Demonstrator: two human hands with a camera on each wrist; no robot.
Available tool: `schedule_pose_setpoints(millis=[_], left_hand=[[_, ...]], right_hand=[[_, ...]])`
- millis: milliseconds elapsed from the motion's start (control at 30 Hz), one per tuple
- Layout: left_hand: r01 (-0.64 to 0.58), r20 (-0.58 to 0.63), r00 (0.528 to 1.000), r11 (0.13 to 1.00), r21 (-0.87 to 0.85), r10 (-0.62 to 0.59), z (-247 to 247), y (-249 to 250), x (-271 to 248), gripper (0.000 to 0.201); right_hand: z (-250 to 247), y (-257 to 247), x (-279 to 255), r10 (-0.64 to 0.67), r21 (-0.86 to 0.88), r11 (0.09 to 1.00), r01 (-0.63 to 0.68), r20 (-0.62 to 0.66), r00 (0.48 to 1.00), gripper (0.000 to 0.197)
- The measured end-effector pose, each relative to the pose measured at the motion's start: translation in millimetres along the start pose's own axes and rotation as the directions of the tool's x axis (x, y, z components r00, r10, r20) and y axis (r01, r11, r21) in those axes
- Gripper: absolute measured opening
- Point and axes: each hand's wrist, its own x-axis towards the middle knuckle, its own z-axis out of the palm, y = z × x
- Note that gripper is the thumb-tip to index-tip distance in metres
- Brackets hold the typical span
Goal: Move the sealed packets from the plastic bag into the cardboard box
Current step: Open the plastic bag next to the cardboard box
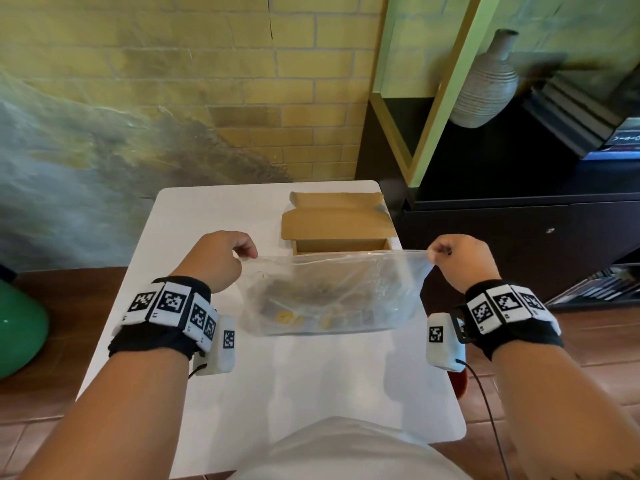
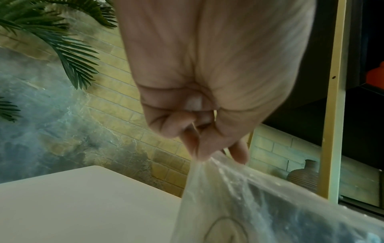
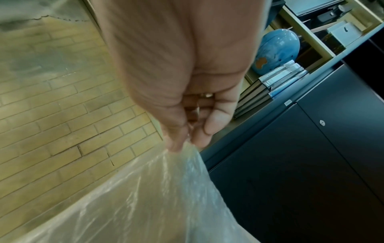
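Fingers of left hand & right hand pinch top corners of plastic bag, stretched taut above surface. Sealed packets sit inside at bottom; cardboard box open just behind. Prob. opening step; next needs mouth parted.

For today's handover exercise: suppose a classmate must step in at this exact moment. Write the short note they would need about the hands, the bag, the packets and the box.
Left hand: pinches the left top corner of the plastic bag.
Right hand: pinches the right top corner; the bag hangs stretched between both hands above the white table.
Sealed packets: all lie at the bag's bottom.
Cardboard box: open, on the table just beyond the bag; what shows of its inside holds no packet.
Done: bag lifted.
Left: move every packet into the box.
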Motion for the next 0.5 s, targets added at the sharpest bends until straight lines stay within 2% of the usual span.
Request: schedule_pose_setpoints(millis=[100, 333, 433, 500], left_hand=[[-0.003, -0.031, 1.000, 1.000, -0.008, 0.003, -0.9, 1.6, 4.6, 0.044], [0.011, -0.073, 0.997, 1.000, 0.014, -0.010, 0.3, 3.8, 13.7, 0.043], [0.043, -0.043, 0.998, 0.998, 0.048, -0.041, 2.0, 6.8, 16.6, 0.040], [0.072, -0.016, 0.997, 0.996, 0.060, -0.071, 4.2, 7.5, 18.1, 0.029]], right_hand=[[2.7, -3.6, 5.2, -0.028, 0.063, 0.997, 0.035, -0.111, 0.993, 0.013], [7.5, -13.1, 14.1, -0.021, 0.157, 0.987, 0.020, 0.006, 1.000, 0.015], [14.1, -18.5, 18.0, 0.000, 0.186, 0.983, 0.004, -0.023, 1.000, 0.015], [17.9, -20.8, 20.5, 0.037, 0.165, 0.986, -0.029, -0.045, 0.998, 0.018]])
